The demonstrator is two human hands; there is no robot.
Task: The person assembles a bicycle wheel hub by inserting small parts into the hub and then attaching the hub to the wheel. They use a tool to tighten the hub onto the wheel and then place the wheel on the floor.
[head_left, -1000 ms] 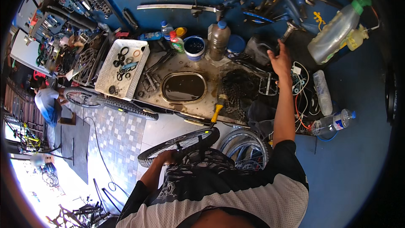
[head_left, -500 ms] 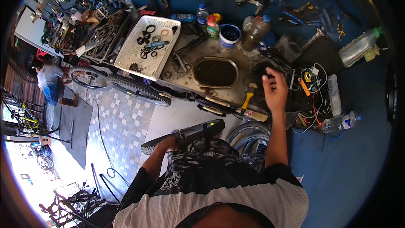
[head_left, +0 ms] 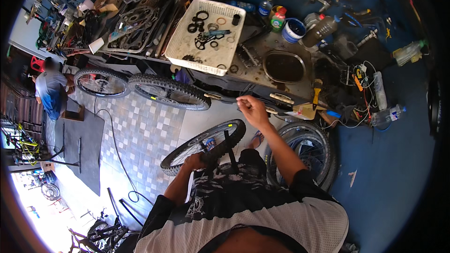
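Note:
A bicycle wheel with a knobby black tyre (head_left: 237, 133) leans tilted in front of my legs. My left hand (head_left: 193, 161) is closed round the tyre at its near edge. Above and to the right of the wheel, my right hand (head_left: 253, 113) hangs in the air, apart from the tyre. Its thumb and fingertips are pinched together; whether something small is between them cannot be made out. Beyond that hand is the workbench's front edge with pale drawer handles (head_left: 281, 98). A yellow-handled brush (head_left: 317, 94) lies at the bench's right end.
A white basket (head_left: 199, 65) of small parts and an oval pan (head_left: 284, 82) of dark liquid stand on the bench. Other wheels (head_left: 171, 93) lean at its front; more tyres (head_left: 332, 159) stand by my right leg. A person (head_left: 50, 89) crouches at far left.
My right hand has moved left and nearer, from over the bench to above the wheel, its fingers drawing together. The wheel has tilted to show its spokes. My view has shifted left.

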